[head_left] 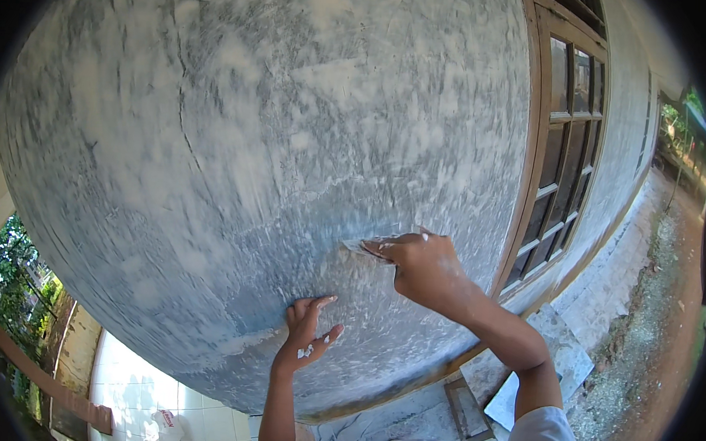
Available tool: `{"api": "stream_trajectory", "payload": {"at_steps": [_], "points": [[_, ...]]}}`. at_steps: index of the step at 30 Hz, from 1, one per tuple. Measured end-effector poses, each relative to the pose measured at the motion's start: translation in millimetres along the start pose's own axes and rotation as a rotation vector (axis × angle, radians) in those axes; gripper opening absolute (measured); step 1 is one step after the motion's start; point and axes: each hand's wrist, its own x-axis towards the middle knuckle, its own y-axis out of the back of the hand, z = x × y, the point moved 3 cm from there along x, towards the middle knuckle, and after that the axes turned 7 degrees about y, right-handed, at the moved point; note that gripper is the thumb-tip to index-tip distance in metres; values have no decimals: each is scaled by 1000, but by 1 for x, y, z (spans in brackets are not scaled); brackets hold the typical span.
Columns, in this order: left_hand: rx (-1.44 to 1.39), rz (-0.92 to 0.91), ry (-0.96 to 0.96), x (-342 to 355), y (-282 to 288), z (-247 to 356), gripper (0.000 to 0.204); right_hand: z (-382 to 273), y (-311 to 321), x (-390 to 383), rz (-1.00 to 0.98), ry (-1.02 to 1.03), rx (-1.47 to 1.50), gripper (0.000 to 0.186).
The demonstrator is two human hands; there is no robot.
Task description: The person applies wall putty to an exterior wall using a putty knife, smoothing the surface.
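Note:
Before me stands a grey plastered wall (238,135), streaked and patched with white. My right hand (430,268) is wrapped round a small putty scraper (357,245) smeared with white; its flat end lies at the wall, and the fingers hide most of the rest. White paste marks the knuckles. Lower and to the left, my left hand (307,327) is at the wall with thumb and fingers apart. It holds nothing, and white paste clings to its fingers and thumb. A damp-looking, darker patch of plaster (265,300) lies around and above it.
On the right is a wooden-framed window (564,144) with several panes. Below it, flat slabs (562,351) and a rectangular frame (467,410) lie along the wall's foot. White floor tiles (133,377) and a white plastic bag (166,428) are at the lower left. A crack (182,108) runs down the wall.

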Motion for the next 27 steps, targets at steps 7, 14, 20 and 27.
{"api": "stream_trajectory", "payload": {"at_steps": [7,14,20,27], "points": [[-16,-6,23,1,-4,6,57,-15,67,53,895,405,-232,60],[-13,21,-8,-8,-3,2,57,-4,-31,59,790,316,-239,58],[-53,22,-1,-2,0,10,57,-3,-59,32,629,314,-239,58],[-18,31,11,-4,-3,1,57,-16,-25,6,643,332,-176,50]]}}
